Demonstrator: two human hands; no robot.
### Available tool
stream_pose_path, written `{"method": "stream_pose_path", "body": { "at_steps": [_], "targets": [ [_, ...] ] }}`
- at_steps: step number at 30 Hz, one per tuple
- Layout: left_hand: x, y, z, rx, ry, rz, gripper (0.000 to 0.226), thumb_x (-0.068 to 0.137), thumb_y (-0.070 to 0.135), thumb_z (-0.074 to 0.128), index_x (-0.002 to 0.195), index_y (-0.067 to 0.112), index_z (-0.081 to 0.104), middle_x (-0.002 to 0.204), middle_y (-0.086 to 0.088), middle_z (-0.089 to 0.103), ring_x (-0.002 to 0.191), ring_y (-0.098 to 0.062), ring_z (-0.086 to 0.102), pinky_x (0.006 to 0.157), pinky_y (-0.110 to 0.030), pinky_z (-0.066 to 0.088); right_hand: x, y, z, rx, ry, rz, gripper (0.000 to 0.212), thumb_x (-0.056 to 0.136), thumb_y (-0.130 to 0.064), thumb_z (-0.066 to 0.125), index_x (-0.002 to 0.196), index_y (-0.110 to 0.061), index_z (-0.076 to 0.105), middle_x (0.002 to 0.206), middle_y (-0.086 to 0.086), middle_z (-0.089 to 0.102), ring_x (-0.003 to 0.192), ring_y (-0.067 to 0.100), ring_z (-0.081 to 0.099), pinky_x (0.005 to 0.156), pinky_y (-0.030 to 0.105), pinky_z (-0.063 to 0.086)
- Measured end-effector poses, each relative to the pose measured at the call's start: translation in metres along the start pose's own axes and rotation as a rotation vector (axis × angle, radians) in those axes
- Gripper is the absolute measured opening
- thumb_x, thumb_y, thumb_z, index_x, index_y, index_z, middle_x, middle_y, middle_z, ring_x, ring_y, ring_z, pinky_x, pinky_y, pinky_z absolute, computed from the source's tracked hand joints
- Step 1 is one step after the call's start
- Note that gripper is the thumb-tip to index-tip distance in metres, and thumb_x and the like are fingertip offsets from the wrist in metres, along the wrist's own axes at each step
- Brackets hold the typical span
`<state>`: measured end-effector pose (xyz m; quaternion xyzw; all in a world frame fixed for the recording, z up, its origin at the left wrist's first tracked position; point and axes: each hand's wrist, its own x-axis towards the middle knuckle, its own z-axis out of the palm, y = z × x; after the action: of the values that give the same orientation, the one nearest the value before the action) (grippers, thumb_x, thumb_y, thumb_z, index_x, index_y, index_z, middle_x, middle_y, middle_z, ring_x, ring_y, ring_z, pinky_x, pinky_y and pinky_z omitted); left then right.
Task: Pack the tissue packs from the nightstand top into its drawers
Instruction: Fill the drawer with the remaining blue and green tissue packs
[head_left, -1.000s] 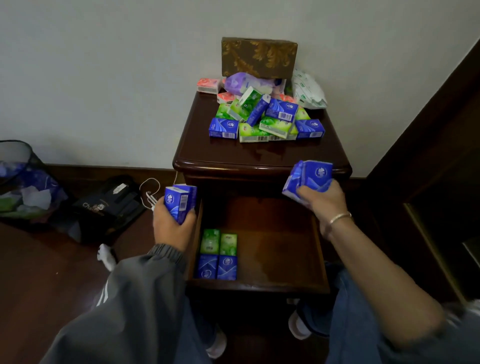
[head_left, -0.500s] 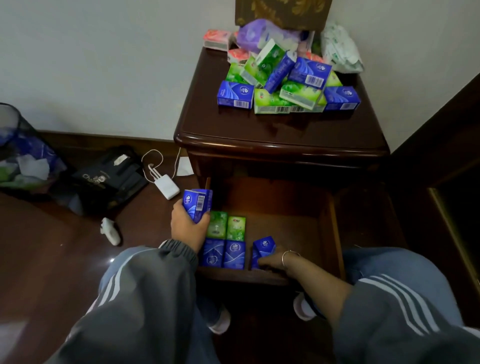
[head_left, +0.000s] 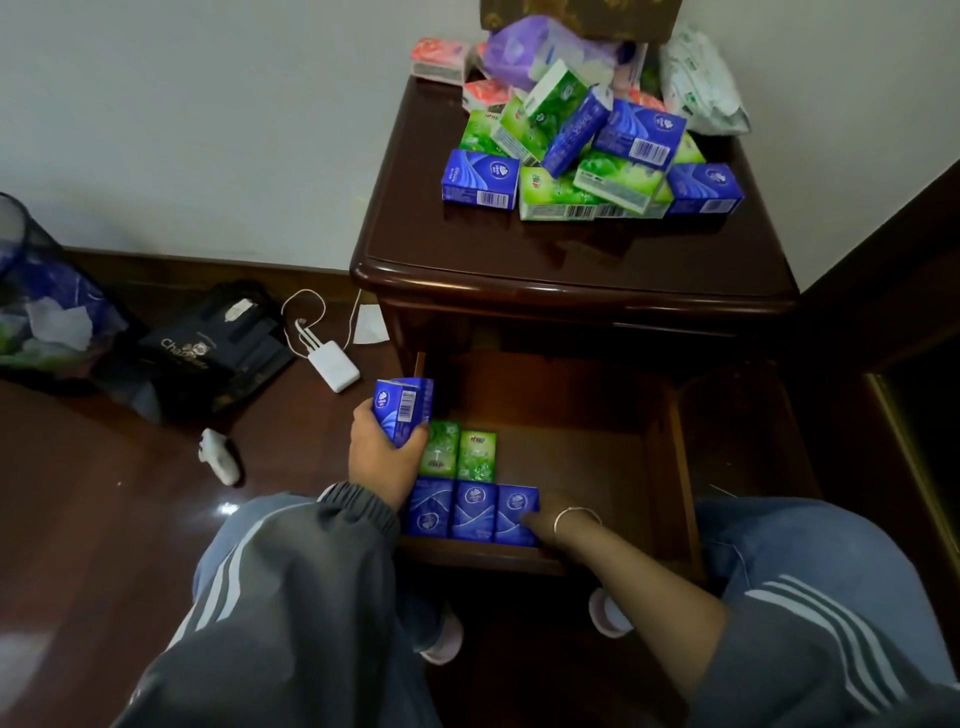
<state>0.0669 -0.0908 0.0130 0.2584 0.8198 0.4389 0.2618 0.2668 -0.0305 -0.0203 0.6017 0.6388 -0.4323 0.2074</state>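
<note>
Left hand (head_left: 382, 457) grips a blue tissue pack (head_left: 402, 410) over the drawer (head_left: 582, 457), at its left edge.
Right hand (head_left: 543, 519), grip unclear, touches the front-row pack (head_left: 517, 514) inside; packs look light and soft, best pinched across narrow sides.

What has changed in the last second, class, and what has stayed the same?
The right hand came down from near the nightstand top into the drawer and set a blue pack third in the front row, still touching it. The left hand still grips a spare pack; the pile on top is unchanged.
</note>
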Motion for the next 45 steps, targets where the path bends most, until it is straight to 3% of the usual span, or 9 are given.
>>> {"method": "stream_pose_path", "body": {
  "at_steps": [3,7,10,15,21,26,33,39,45],
  "targets": [
    [-0.002,0.001,0.001,0.02,-0.024,0.008,0.063,0.076,0.025,0.076,0.127,0.013,0.042,0.118,-0.006,0.058,0.092,-0.014,0.054,0.078,-0.027,0.04,-0.003,-0.007,0.003,-0.093,-0.032,-0.043,0.033,0.089,-0.025,0.049,0.118,-0.014,0.059,0.125,0.011,0.06,0.104,0.024,0.058,0.081,0.024,0.04],
    [-0.01,0.005,0.0,0.017,-0.085,0.027,0.062,0.076,0.025,0.076,0.127,0.015,0.042,0.117,-0.005,0.06,0.093,-0.015,0.057,0.08,-0.027,0.042,-0.011,-0.006,-0.017,-0.105,-0.002,-0.038,0.044,0.098,-0.037,0.039,0.13,-0.011,0.051,0.137,0.013,0.052,0.122,0.028,0.05,0.099,0.031,0.038],
    [-0.022,0.017,0.002,0.011,-0.195,0.038,0.058,0.078,0.027,0.075,0.125,0.02,0.043,0.114,-0.001,0.061,0.092,-0.014,0.06,0.077,-0.023,0.043,-0.024,-0.013,-0.045,0.289,0.117,-0.099,0.052,0.096,-0.049,0.038,0.127,-0.011,0.053,0.13,0.013,0.057,0.117,0.026,0.055,0.1,0.036,0.04],
    [-0.054,0.051,0.017,-0.008,-0.449,0.144,0.061,0.08,0.021,0.073,0.13,0.015,0.039,0.114,0.001,0.057,0.094,-0.007,0.058,0.08,-0.019,0.047,-0.062,-0.029,-0.076,0.897,-0.208,-0.314,0.042,0.087,-0.061,0.043,0.108,-0.027,0.057,0.104,-0.002,0.068,0.095,0.013,0.068,0.073,0.026,0.054],
    [-0.088,0.071,0.047,0.337,-0.408,0.204,0.084,0.077,0.026,0.072,0.141,-0.001,0.024,0.133,-0.018,0.044,0.121,-0.032,0.045,0.101,-0.037,0.039,-0.078,-0.016,-0.078,0.909,-0.145,-0.408,0.017,0.083,-0.036,0.067,0.087,-0.02,0.064,0.084,0.0,0.073,0.074,0.008,0.071,0.065,0.02,0.056],
    [-0.09,0.071,0.048,0.338,-0.767,0.094,0.117,0.076,0.035,0.076,0.15,0.004,-0.008,0.157,-0.012,0.015,0.145,-0.023,0.018,0.117,-0.031,0.021,-0.064,0.008,-0.082,0.848,0.037,-0.276,0.022,0.081,-0.012,0.067,0.1,-0.014,0.057,0.085,0.003,0.065,0.067,0.01,0.064,0.055,0.022,0.054],
    [-0.042,0.031,0.008,0.458,-0.188,-0.033,0.071,0.086,0.029,0.063,0.146,0.011,0.03,0.145,-0.019,0.035,0.131,-0.037,0.039,0.107,-0.041,0.033,-0.017,0.056,-0.072,0.586,0.112,-0.117,0.046,0.078,-0.014,0.07,0.12,-0.012,0.052,0.09,-0.002,0.058,0.076,0.01,0.057,0.06,0.02,0.048],
    [-0.035,-0.003,0.017,0.403,-0.21,-0.185,0.041,0.091,0.027,0.057,0.12,0.0,0.045,0.121,-0.026,0.056,0.111,-0.04,0.055,0.086,-0.039,0.042,0.007,0.065,-0.032,0.507,-0.04,-0.086,0.039,0.086,-0.012,0.059,0.124,-0.006,0.055,0.116,0.016,0.064,0.108,0.031,0.061,0.089,0.034,0.051],
    [-0.029,-0.013,0.019,0.397,-0.216,-0.174,0.041,0.092,0.028,0.056,0.122,0.004,0.045,0.123,-0.023,0.055,0.111,-0.04,0.055,0.086,-0.037,0.042,0.014,0.062,-0.026,0.237,-0.008,-0.192,0.04,0.092,-0.015,0.054,0.132,-0.01,0.049,0.131,0.012,0.056,0.118,0.026,0.055,0.1,0.031,0.042]
  ]
}}
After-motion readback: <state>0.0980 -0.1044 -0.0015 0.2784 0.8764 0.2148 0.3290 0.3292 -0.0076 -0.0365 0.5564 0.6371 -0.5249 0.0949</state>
